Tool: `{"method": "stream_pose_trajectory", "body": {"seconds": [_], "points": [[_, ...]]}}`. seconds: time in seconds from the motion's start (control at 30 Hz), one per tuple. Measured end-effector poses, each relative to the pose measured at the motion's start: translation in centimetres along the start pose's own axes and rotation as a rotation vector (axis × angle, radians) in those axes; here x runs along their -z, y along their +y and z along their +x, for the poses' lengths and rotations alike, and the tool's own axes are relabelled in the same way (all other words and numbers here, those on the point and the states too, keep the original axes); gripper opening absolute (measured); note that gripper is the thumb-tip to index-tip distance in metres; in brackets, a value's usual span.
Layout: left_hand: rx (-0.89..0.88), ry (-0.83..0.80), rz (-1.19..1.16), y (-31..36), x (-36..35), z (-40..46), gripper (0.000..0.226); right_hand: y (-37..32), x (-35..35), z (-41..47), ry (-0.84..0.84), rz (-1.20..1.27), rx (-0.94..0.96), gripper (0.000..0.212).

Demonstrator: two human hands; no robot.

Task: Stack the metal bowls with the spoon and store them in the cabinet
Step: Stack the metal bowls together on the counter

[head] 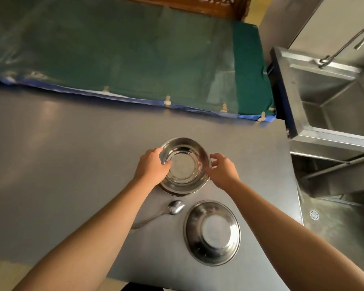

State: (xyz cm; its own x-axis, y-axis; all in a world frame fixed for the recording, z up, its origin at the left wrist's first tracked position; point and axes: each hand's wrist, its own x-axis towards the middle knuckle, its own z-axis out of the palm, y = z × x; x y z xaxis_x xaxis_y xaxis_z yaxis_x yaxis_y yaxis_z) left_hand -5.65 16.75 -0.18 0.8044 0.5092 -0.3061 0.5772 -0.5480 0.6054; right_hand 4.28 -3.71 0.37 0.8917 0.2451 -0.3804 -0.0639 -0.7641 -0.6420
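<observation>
While left hand [153,164] fingers clasp the bowl [184,164] rim, right hand [222,170] fingers pinch it.

The left hand [153,164] covers the left rim of the upper metal bowl [184,164], and its fingertips are hidden behind the rim. Under this bowl only a thin edge of a second rim shows at the near side, so I cannot tell how many bowls are in the stack. The left forearm hides the end of the spoon [166,213] handle. Both forearms are cut off by the bottom edge. The tabletop [72,164] runs out of the picture at the left. The sink [332,97] is cut off by the right edge, and the carved wooden frame [189,5] by the top edge.
</observation>
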Motion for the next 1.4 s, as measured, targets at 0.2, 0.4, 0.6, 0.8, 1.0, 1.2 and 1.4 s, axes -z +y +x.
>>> {"method": "stream_pose_trajectory", "body": {"seconds": [0.2,0.4,0.6,0.8,1.0,1.2,1.4], "points": [[-0.009,-0.040,-0.007,-2.5,-0.8,0.4,0.057,0.6,-2.7,-0.1,-0.021,-0.062,-0.013,0.047],[-0.020,-0.030,0.001,-3.1,-1.8,0.7,0.055,1.6,-3.8,-0.7,-0.014,-0.131,0.004,0.044],[0.003,-0.058,0.020,-3.9,-2.5,0.3,0.057,2.1,-4.3,-0.8,-0.027,-0.266,0.014,0.049],[-0.012,-0.022,0.035,-3.6,-2.7,-1.5,0.053,2.8,-3.6,-1.9,-0.059,-0.241,0.052,0.051],[-0.019,0.004,0.024,-2.1,-4.2,-5.5,0.051,5.1,-1.3,-4.0,-0.095,-0.257,0.106,0.050],[0.003,-0.020,-0.010,-0.9,-6.6,-9.3,0.053,7.7,1.2,-5.8,-0.109,-0.292,0.125,0.050],[0.113,-0.135,-0.041,-0.9,-10.0,-12.1,0.067,11.6,2.8,-7.2,-0.196,-0.268,0.035,0.064]]}}
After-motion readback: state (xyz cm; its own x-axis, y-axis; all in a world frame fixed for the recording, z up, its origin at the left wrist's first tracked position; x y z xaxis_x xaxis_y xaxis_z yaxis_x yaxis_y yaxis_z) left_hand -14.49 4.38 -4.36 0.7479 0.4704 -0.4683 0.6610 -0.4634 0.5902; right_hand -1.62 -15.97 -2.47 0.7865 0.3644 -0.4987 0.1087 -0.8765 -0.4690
